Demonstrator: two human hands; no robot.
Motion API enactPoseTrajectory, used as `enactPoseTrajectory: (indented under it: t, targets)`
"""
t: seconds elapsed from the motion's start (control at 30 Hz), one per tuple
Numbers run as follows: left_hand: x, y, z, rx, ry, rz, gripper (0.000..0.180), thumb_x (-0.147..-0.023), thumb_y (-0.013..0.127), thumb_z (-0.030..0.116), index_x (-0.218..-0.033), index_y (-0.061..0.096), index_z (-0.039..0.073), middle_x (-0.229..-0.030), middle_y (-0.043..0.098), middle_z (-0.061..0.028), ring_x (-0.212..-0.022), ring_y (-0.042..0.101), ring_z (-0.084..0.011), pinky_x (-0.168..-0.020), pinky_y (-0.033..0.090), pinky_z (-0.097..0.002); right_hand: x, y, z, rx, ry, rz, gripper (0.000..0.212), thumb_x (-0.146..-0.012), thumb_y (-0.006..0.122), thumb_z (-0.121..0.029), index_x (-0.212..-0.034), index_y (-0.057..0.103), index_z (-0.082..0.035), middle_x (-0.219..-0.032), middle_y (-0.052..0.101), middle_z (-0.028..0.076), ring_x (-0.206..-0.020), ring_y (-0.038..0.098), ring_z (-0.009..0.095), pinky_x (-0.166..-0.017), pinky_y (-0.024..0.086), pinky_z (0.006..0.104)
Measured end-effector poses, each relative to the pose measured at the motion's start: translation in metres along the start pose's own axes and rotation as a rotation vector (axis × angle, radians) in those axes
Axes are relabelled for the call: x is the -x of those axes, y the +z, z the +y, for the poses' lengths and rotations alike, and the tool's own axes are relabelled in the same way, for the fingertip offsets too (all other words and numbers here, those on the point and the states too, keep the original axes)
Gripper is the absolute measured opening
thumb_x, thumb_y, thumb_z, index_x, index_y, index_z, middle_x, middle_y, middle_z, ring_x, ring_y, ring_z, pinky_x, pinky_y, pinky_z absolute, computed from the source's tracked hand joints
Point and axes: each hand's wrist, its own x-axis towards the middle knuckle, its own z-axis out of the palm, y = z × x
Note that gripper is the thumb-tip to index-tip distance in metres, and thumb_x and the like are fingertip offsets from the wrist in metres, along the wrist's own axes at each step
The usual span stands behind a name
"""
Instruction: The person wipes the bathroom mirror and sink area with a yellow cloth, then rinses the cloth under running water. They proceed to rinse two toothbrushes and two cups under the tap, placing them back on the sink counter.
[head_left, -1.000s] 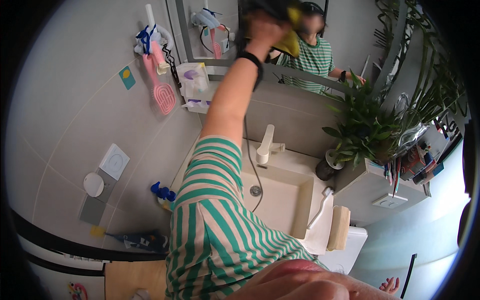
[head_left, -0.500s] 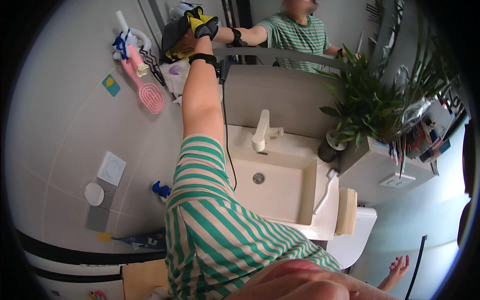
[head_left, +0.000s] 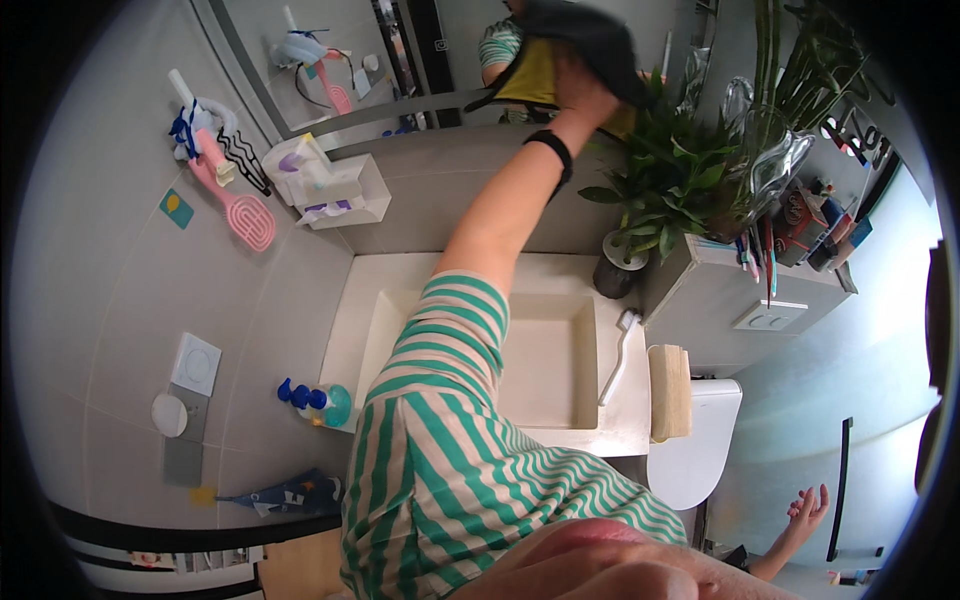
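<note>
My left hand is raised at the far side, gripping a dark grey and yellow cloth against the mirror. The cloth is smeared by motion and hides most of the fingers. A black band circles my left wrist. Just right of this hand are the leaves of a potted plant. My right hand hangs at the lower right with its fingers apart and nothing in them, near a frosted glass panel with a black handle.
Below my left arm lies the beige sink, with a white brush on its right ledge. Pump bottles stand at its left. A tissue box and pink hairbrush are on the left wall. The toilet is at right.
My left hand has swept the cloth rightward across the mirror, from the left corner to beside the plant. The view has shifted, showing the tissue box and pump bottles; my arm now covers the faucet.
</note>
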Motion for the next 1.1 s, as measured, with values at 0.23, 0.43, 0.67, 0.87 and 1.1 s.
enactPoseTrajectory:
  t: [0.23, 0.43, 0.67, 0.87, 1.1]
  targets:
    - [0.009, 0.03, -0.013, -0.134, 0.445, -0.105, 0.046, -0.083, 0.063, 0.045, -0.12, 0.069, 0.018, -0.123, 0.066, -0.0064, -0.117, 0.057, -0.0284, -0.108, 0.034, -0.0527, 0.011, -0.021, 0.012, -0.008, 0.033, 0.043, 0.049, -0.099, 0.065, -0.027, -0.14, 0.044, -0.008, -0.09, 0.058, 0.004, -0.062, 0.045, 0.002, -0.05, 0.034, 0.0151]
    - [0.063, -0.083, -0.126, -0.077, 0.321, -0.249, 0.054, -0.08, 0.064, 0.043, -0.125, 0.068, 0.013, -0.127, 0.066, -0.0111, -0.118, 0.062, -0.0293, -0.106, 0.044, -0.0461, 0.016, 0.006, 0.011, -0.003, 0.048, 0.024, 0.05, -0.099, 0.065, -0.027, -0.141, 0.044, -0.008, -0.092, 0.058, 0.005, -0.063, 0.046, 0.003, -0.051, 0.035, 0.0155]
    - [0.061, -0.215, -0.302, -0.339, -0.039, 0.024, 0.072, -0.085, 0.065, 0.051, -0.144, 0.047, 0.013, -0.145, 0.051, -0.0118, -0.136, 0.044, -0.0331, -0.116, 0.029, -0.0459, 0.008, 0.057, -0.01, 0.043, 0.015, -0.083, 0.049, -0.1, 0.064, -0.026, -0.14, 0.045, -0.007, -0.09, 0.059, 0.005, -0.063, 0.047, 0.003, -0.051, 0.036, 0.0159]
    - [0.082, -0.196, -0.337, -0.706, -0.153, -0.099, 0.066, -0.088, 0.061, 0.051, -0.142, 0.05, 0.013, -0.143, 0.052, -0.0131, -0.134, 0.046, -0.0331, -0.114, 0.03, -0.0489, 0.013, 0.071, -0.011, 0.047, 0.046, -0.09, 0.048, -0.1, 0.063, -0.025, -0.14, 0.045, -0.006, -0.089, 0.059, 0.004, -0.062, 0.047, 0.003, -0.052, 0.037, 0.0162]
    - [0.074, -0.077, -0.152, -0.128, 0.19, -0.13, 0.064, -0.086, 0.062, 0.051, -0.138, 0.056, 0.014, -0.138, 0.057, -0.0121, -0.131, 0.049, -0.034, -0.113, 0.031, -0.0489, 0.023, 0.067, -0.001, 0.02, 0.047, -0.047, 0.048, -0.1, 0.064, -0.024, -0.14, 0.046, -0.007, -0.088, 0.06, 0.003, -0.062, 0.046, 0.002, -0.052, 0.036, 0.0156]
